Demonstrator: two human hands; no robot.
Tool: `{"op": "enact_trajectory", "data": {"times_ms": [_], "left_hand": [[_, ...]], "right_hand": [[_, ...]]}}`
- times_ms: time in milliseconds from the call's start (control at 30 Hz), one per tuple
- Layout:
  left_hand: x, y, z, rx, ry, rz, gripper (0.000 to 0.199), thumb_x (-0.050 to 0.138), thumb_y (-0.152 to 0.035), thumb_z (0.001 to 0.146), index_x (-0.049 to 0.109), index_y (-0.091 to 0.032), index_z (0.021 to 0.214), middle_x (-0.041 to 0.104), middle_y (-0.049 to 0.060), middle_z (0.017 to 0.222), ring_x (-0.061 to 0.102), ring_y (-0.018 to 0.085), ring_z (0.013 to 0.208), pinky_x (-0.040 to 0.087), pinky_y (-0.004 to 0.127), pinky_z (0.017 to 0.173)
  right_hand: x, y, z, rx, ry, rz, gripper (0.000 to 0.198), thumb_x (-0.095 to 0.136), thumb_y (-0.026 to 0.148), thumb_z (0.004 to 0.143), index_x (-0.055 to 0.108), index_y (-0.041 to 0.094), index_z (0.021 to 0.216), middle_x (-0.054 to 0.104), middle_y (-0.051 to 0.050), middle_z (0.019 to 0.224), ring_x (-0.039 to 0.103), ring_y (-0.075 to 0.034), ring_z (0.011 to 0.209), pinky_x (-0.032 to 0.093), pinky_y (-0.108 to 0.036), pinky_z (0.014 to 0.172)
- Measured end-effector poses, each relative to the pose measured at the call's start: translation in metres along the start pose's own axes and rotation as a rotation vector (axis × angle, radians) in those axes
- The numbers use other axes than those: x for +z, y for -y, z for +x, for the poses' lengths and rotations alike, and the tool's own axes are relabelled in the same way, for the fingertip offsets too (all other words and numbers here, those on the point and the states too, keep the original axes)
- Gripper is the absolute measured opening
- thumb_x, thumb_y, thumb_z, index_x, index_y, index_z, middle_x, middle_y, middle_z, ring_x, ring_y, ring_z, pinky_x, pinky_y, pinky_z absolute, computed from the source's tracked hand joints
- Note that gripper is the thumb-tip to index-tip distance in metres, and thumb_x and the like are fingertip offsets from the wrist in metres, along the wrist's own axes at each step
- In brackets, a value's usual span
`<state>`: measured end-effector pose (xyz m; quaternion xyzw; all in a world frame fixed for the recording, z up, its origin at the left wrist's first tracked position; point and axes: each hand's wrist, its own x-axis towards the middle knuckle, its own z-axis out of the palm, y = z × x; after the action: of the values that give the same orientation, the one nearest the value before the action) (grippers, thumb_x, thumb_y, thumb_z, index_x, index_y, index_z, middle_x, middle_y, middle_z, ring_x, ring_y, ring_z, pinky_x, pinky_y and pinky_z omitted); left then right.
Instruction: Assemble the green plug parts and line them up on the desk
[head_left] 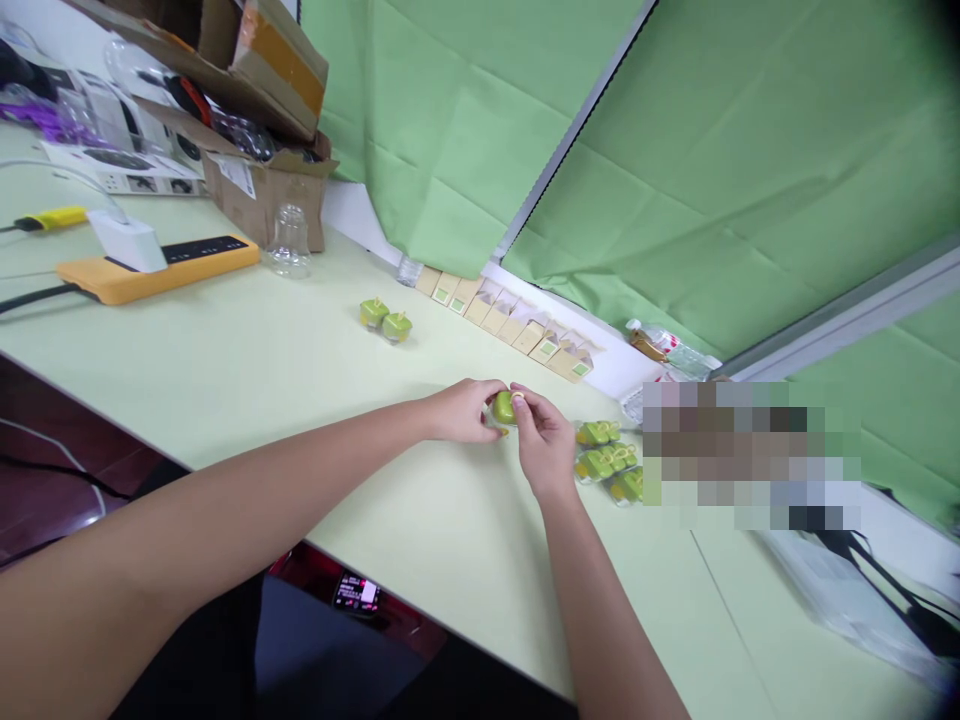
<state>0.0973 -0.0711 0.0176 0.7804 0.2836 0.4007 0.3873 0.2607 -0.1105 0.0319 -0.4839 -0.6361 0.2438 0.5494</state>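
Observation:
Between my two hands, above the pale table, is a small clear container with a green lid [505, 407]. My left hand [469, 410] closes round its side, thumb below and fingers above. The fingertips of my right hand [541, 432] pinch a small pale ring on top of the lid. Just right of my right hand stand several like green-lidded containers [607, 461] in a cluster, with pale loops on their lids. Two more green-lidded containers [385, 320] sit apart, farther back to the left.
Small cardboard boxes [510, 318] line the table's back edge below green curtains. At the left are an orange power strip [161, 270] with a white plug, a clear plastic cup [289, 242] and an open cardboard box [262, 195]. A phone [357, 593] lies below the table's front edge.

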Motion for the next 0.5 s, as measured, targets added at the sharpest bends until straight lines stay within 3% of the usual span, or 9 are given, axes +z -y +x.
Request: {"op": "enact_trajectory", "data": {"times_ms": [233,400,500], "left_hand": [[0.002,-0.001,0.0,0.019,-0.054,-0.016,0.039,0.071,-0.031,0.072,0.062,-0.02,0.109,0.069,0.005,0.1,0.066,0.018,0.087,0.055,0.029,0.075],[0.002,-0.002,0.002,0.067,-0.096,0.014,0.042,0.069,-0.028,0.072,0.061,-0.021,0.113,0.069,0.004,0.104,0.065,0.017,0.088,0.054,0.028,0.077],[0.0,-0.004,0.002,0.079,-0.091,0.047,0.041,0.068,-0.026,0.072,0.063,-0.02,0.112,0.07,0.004,0.102,0.064,0.015,0.083,0.054,0.028,0.079]], "right_hand": [[-0.001,-0.001,0.002,0.044,0.018,0.033,0.03,0.067,0.045,0.084,0.073,0.021,0.102,0.072,-0.01,0.117,0.065,-0.026,0.112,0.051,-0.044,0.1],[-0.001,0.008,0.0,0.241,0.059,0.178,0.032,0.068,0.05,0.082,0.07,0.024,0.1,0.071,-0.005,0.105,0.067,-0.022,0.096,0.06,-0.038,0.077],[0.001,0.008,0.0,0.263,0.041,0.208,0.032,0.071,0.05,0.079,0.07,0.023,0.096,0.07,-0.003,0.098,0.066,-0.02,0.091,0.061,-0.034,0.072]]}}
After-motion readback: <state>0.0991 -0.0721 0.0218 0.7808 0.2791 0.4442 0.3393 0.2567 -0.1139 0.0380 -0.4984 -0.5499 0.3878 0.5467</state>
